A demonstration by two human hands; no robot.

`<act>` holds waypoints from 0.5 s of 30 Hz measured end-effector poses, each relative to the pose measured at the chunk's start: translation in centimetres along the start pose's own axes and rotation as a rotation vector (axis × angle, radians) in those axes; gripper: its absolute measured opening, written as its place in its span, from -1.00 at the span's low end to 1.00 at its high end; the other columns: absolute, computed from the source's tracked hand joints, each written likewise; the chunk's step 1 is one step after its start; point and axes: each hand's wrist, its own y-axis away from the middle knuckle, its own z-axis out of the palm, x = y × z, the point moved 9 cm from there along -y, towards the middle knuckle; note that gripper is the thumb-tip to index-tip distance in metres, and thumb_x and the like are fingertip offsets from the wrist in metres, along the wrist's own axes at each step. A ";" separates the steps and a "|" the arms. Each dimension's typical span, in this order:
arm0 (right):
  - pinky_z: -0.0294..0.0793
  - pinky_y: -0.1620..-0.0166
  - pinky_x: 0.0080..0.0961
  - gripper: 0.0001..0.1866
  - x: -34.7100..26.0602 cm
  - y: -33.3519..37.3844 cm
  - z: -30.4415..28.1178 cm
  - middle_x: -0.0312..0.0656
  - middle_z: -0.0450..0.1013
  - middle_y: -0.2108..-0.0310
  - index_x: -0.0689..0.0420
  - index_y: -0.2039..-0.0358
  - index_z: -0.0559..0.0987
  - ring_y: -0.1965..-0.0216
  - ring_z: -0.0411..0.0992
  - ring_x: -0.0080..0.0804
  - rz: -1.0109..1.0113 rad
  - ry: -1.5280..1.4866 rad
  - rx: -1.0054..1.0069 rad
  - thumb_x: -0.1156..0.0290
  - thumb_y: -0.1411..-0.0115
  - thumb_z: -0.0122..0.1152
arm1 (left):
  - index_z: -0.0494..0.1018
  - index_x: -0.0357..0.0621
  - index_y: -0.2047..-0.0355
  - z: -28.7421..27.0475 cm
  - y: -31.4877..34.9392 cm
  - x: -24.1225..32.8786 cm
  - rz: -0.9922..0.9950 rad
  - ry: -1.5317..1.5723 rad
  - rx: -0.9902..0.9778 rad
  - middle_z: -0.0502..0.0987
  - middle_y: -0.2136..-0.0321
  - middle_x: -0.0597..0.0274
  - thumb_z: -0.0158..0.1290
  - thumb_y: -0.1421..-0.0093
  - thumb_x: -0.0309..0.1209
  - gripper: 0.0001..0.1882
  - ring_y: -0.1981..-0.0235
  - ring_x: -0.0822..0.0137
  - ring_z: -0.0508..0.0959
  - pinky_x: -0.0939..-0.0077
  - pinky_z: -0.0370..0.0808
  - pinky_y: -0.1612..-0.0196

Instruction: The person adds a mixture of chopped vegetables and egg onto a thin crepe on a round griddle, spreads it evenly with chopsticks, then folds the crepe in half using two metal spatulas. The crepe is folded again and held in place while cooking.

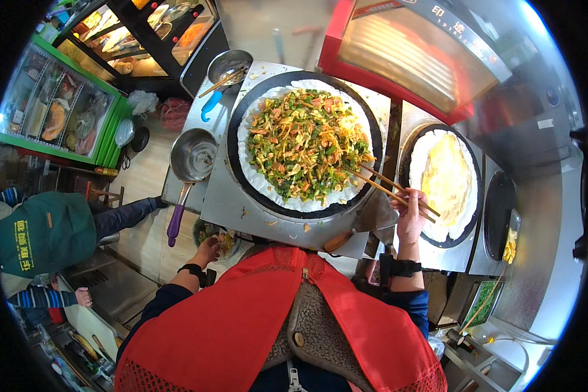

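My right hand (411, 212) is closed around a pair of wooden chopsticks (385, 186). Their tips touch the right edge of a chopped filling (307, 144) of greens and pinkish and yellow bits. That filling covers most of a pale round pancake (258, 179) on a black griddle (236, 166). My left hand (208, 250) hangs low beyond the counter's front edge, fingers curled beside a bowl of greens (204, 230); what they hold, if anything, is too small to make out. A wide metal scraper (376, 212) lies near the griddle's lower right.
Right of it, a second griddle (406, 171) bears an egg-coated pancake (447, 176). A purple-handled pan (193, 155) and a blue-handled pan (230, 63) stand at left. A red-framed glass case (405, 59) rises behind. Another person (46, 235) in a green apron is at far left.
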 end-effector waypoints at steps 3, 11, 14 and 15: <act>0.49 0.50 -0.60 -0.78 -0.4 0.7 0.9 -0.09 0.47 0.47 0.20 0.31 0.42 0.56 0.47 -0.42 0.036 -0.013 -0.099 0.30 -0.31 -0.05 | 0.21 -0.06 -0.11 0.5 -1.6 -0.5 -0.011 0.096 -0.068 0.47 0.23 0.11 -0.05 -0.25 -0.29 -0.57 0.47 0.28 0.46 0.28 0.45 0.41; 0.53 0.45 -0.56 -0.76 -0.7 -1.9 6.1 -0.09 0.47 0.44 0.25 0.26 0.44 0.51 0.49 -0.40 0.008 0.007 -0.137 0.30 -0.30 -0.03 | 0.22 -0.03 -0.09 -0.6 1.9 -0.2 -0.025 -0.127 0.029 0.48 0.25 0.13 -0.06 -0.26 -0.35 -0.61 0.53 0.24 0.45 0.22 0.45 0.45; 0.53 0.44 -0.56 -0.78 0.3 -4.7 8.5 -0.09 0.48 0.44 0.22 0.31 0.43 0.51 0.49 -0.40 -0.037 -0.122 -0.113 0.30 -0.29 -0.01 | 0.10 -0.09 -0.15 -1.0 2.4 -0.6 -0.031 -0.124 -0.007 0.45 0.13 0.00 -0.08 -0.28 -0.30 -0.53 0.39 0.20 0.51 0.23 0.48 0.39; 0.53 0.44 -0.56 -0.78 0.8 -5.7 9.0 -0.10 0.48 0.45 0.21 0.33 0.42 0.52 0.48 -0.40 -0.027 -0.169 -0.090 0.29 -0.28 0.01 | 0.06 -0.09 -0.19 -1.1 2.1 -0.6 -0.032 -0.145 -0.016 0.43 0.09 -0.03 -0.09 -0.29 -0.33 -0.50 0.39 0.19 0.49 0.20 0.49 0.34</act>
